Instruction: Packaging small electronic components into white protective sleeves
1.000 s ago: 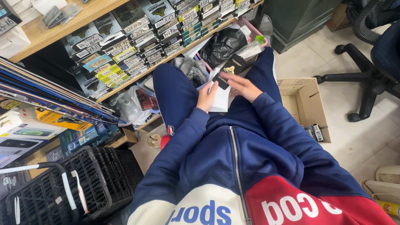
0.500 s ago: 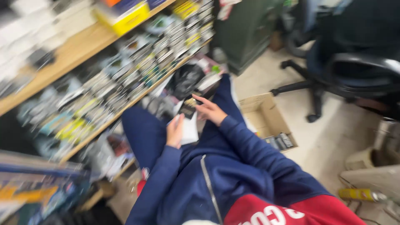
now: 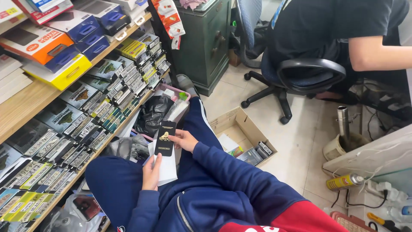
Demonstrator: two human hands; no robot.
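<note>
Here the right hand (image 3: 185, 140) pinches a slim black packet (image 3: 165, 138) by its edge, upright over the lap. The left hand (image 3: 151, 172) grips a stack of white packets (image 3: 166, 167) just beneath, touching it. Shelves (image 3: 86, 107) of boxed stock run along the left; a cardboard box (image 3: 240, 129) sits on the floor beside the right leg.

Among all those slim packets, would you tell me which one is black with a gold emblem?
It is the slim black packet held between the left hand and right hand over the lap; the shelf packets are grey, yellow or green.
</note>
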